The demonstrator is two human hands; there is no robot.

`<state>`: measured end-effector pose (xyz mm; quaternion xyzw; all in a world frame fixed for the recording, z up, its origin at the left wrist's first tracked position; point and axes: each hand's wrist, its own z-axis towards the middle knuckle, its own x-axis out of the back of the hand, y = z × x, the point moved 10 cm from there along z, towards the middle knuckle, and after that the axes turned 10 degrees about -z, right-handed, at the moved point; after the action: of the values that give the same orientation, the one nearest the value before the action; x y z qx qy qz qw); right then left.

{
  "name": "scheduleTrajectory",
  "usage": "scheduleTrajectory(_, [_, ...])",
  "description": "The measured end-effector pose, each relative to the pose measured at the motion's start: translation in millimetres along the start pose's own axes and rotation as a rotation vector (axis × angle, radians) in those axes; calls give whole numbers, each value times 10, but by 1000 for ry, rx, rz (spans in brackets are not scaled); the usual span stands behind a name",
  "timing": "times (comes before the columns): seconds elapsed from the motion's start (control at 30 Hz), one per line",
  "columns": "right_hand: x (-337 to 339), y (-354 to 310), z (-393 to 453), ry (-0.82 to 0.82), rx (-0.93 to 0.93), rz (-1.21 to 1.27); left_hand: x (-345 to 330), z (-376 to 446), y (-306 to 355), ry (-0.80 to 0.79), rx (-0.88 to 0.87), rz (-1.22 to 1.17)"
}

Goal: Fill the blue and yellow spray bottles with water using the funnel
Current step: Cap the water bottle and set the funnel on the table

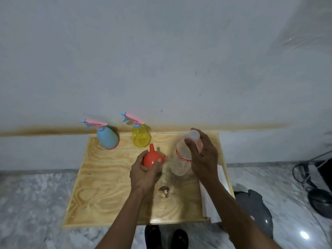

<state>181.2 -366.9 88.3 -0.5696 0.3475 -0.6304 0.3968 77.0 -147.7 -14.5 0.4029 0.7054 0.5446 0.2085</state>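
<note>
Left hand point(143, 175) grips the light, rigid orange plastic funnel point(152, 158) by its bowl; right hand point(203, 157) clasps the thin, crushable clear plastic water bottle point(181, 159) near its neck.

wooden board point(100, 177), spray bottles point(107, 136), perhaps paper point(210, 207)

Two bare forearms, no sleeves in view, dark open-toed sandals point(166, 237) on both feet

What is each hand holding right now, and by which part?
Left hand grips the orange funnel by its bowl; right hand holds the clear bottle near its cap.
</note>
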Motion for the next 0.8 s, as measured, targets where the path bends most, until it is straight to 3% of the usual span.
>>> scheduleTrajectory(0.17, [309, -18, 366, 95, -20, -14, -347, 296, 360, -124, -169, 10])
scheduleTrajectory(0.37, [611, 132, 799, 169, -32, -32, -864, 515, 447, -171, -247, 47])
scheduleTrajectory(0.8, [735, 630, 1447, 166, 38, -51, -1558, 938, -275, 35, -234, 238])
